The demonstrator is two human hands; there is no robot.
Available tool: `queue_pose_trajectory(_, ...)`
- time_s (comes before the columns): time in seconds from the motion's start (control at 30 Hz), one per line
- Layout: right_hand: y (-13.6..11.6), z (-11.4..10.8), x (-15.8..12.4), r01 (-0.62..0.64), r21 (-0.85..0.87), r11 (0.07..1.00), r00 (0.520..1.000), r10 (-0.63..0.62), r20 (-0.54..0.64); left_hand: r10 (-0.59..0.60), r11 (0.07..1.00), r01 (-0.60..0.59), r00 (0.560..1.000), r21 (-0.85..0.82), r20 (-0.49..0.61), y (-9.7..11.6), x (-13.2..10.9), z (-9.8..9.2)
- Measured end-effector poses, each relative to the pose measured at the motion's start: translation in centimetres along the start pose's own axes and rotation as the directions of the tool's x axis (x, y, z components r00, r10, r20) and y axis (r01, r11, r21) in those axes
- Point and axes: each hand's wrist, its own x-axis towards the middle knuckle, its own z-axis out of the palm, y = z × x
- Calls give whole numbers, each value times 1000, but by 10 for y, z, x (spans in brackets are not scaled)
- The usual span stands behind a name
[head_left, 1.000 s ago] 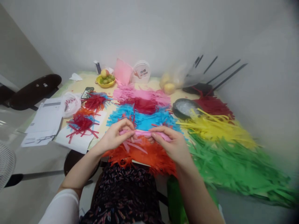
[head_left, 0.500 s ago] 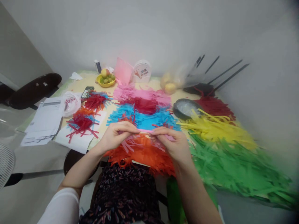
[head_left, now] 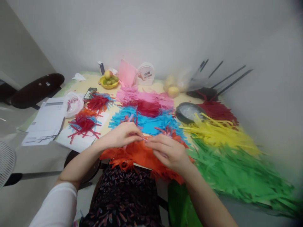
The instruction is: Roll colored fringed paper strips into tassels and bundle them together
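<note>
Just over the orange fringed tissue paper (head_left: pixel 139 154), my left hand (head_left: pixel 126 134) pinches a thin pink paper strip (head_left: pixel 145 139) between thumb and fingers. The fingertips of my right hand (head_left: pixel 169 151) close on the strip's other end, nearly meeting the left. Only a short piece shows between them; the rest is hidden by the fingers. Behind the hands lie blue fringed paper (head_left: pixel 149 124), red fringed paper (head_left: pixel 146 107) and pink fringed paper (head_left: pixel 153 97), one beyond another.
To the right spread yellow (head_left: pixel 220 130) and green fringed paper (head_left: pixel 239 170), beside a dark round pan (head_left: pixel 187 112). Leftward are red tassel bunches (head_left: pixel 86 123), a plastic bag (head_left: pixel 74 104), printed papers (head_left: pixel 47 116) and a phone (head_left: pixel 90 93). A yellow fruit bowl (head_left: pixel 109 85) stands near the wall.
My hands have come closer together and a little lower, and the visible stretch of pink strip between them is shorter. My right hand has turned, with its back more toward me.
</note>
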Motion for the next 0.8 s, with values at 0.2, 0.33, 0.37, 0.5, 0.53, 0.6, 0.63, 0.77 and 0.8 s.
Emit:
queue_pose_trajectory(0.2, 12, -9, 11, -457, 190, 869, 889, 445, 108, 357, 763, -176, 917, 622, -179, -9, -9, 5)
queue_pose_trajectory(0.33, 20, 11, 23, -616, 512, 598, 787, 501, 360, 550, 630, -231, 807, 742, -216, -8, -15, 12)
queue_pose_trajectory(0.37, 20, 17, 24, -620, 577, 532, 780, 500, 377, 553, 638, -218, 797, 739, -243, -9, -15, 14)
queue_pose_trajectory(0.5, 7, 31, 24, -554, 698, 453, 784, 567, 254, 439, 809, -118, 773, 576, -459, -12, -13, 27)
queue_pose_trajectory(0.53, 3, 32, 24, -531, 709, 464, 791, 573, 217, 381, 870, -99, 757, 483, -531, -12, -11, 33)
queue_pose_trajectory(0.6, -5, 31, 25, -483, 724, 493, 806, 572, 149, 230, 966, -84, 707, 243, -669, -9, -5, 45)
queue_pose_trajectory(0.63, -8, 29, 26, -462, 721, 516, 815, 568, 115, 138, 990, -85, 682, 109, -719, -6, -2, 51)
queue_pose_trajectory(0.77, -6, 20, 29, -410, 632, 657, 839, 543, -20, -223, 927, -73, 681, -368, -698, 7, 12, 62)
queue_pose_trajectory(0.8, -3, 19, 30, -400, 604, 690, 843, 535, -53, -280, 892, -63, 701, -448, -656, 9, 15, 62)
